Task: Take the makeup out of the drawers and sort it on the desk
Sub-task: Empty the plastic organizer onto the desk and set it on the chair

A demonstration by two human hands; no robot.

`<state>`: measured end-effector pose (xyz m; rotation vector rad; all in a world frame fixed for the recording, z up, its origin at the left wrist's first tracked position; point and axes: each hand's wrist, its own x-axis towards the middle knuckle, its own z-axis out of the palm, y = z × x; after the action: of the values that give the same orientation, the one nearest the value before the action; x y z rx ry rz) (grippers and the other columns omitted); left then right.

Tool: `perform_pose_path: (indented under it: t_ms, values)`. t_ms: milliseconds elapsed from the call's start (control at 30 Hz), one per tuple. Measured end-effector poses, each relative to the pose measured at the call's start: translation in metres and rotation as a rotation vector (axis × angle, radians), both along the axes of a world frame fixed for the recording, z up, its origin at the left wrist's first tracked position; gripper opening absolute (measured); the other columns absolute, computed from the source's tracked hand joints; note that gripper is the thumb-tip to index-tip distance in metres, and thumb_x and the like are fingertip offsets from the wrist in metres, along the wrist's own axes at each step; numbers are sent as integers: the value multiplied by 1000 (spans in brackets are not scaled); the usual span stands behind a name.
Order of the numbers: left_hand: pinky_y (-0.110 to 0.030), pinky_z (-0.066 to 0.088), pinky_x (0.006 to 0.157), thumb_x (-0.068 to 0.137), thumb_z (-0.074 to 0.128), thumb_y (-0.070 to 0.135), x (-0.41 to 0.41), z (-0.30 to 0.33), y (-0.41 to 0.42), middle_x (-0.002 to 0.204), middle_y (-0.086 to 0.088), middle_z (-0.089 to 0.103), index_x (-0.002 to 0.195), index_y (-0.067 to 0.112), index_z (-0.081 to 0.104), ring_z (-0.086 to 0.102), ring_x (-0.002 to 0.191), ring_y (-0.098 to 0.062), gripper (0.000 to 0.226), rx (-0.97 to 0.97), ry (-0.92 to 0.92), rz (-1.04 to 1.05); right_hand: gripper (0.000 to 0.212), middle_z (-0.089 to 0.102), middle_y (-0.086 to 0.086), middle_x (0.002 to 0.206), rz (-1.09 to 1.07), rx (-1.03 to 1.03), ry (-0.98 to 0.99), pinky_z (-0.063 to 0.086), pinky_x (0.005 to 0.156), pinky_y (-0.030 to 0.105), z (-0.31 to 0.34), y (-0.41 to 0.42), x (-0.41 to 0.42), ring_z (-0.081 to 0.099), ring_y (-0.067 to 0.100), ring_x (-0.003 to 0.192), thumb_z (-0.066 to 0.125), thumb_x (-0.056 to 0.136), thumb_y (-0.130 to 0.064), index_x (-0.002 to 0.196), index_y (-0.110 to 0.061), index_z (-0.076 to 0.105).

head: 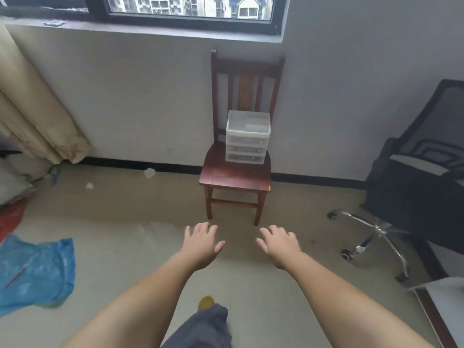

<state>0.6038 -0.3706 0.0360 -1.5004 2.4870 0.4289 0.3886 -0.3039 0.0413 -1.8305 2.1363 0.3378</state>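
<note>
Left hand (200, 243) and right hand (278, 244), both held out palm down with fingers spread, holding nothing. Ahead, well apart, a chair (236, 175) against the wall bears a translucent three-drawer unit (247, 136); drawers closed, contents indistinct.

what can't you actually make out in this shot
Head view:
- Contents of the drawer unit on the wooden chair: frosted fronts and distance blur them.
- The desk: only a corner shows, cut off by the right edge.
- The office chair: cut off by the right edge.
- Both palms: left hand and right hand face down.
</note>
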Motion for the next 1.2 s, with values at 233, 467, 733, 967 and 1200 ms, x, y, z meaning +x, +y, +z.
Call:
perform_pose_path:
  t_ms: [233, 467, 733, 967, 1200]
  values:
    - [-50, 13, 114, 95, 30, 52, -47, 13, -164, 144, -5, 33, 139, 19, 30, 25, 136, -23, 55, -13, -21, -119, 45, 43, 5, 135, -120, -13, -57, 33, 97, 40, 3, -132, -30, 41, 26, 124, 24, 100, -46, 136, -21, 36]
    - [-47, 13, 113, 95, 32, 51, -127, -9, -290, 144, -5, 32, 141, 20, 29, 25, 136, -21, 55, -7, 0, -168, 45, 43, 5, 136, -168, 56, -102, 34, 97, 40, -32, -243, -99, 41, 26, 124, 24, 100, -45, 136, -21, 35]
    - [-44, 11, 116, 95, 40, 37, -214, -47, -438, 152, -8, 24, 149, 17, 15, 18, 141, -22, 63, -64, 69, -120, 46, 43, 9, 136, -240, 188, -303, 39, 94, 41, -97, -391, -170, 43, 29, 122, 26, 100, -43, 140, -20, 34]
    - [-43, -4, 116, 88, 39, 9, -246, -116, -519, 159, -5, -4, 150, 17, -6, -6, 146, -21, 77, -184, -20, -227, 41, 43, 14, 142, -718, 166, -762, 34, 103, 32, -193, -494, -170, 43, 29, 127, 30, 99, -15, 139, -11, 39]
    - [-46, 23, 112, 71, 39, 1, -238, -152, -538, 136, -10, 50, 143, 9, 34, 45, 127, -28, 73, -323, 113, -338, 41, 47, 7, 140, -1737, -45, -1636, 38, 106, 39, -256, -574, -154, 42, 21, 131, 31, 99, -4, 139, -10, 38]
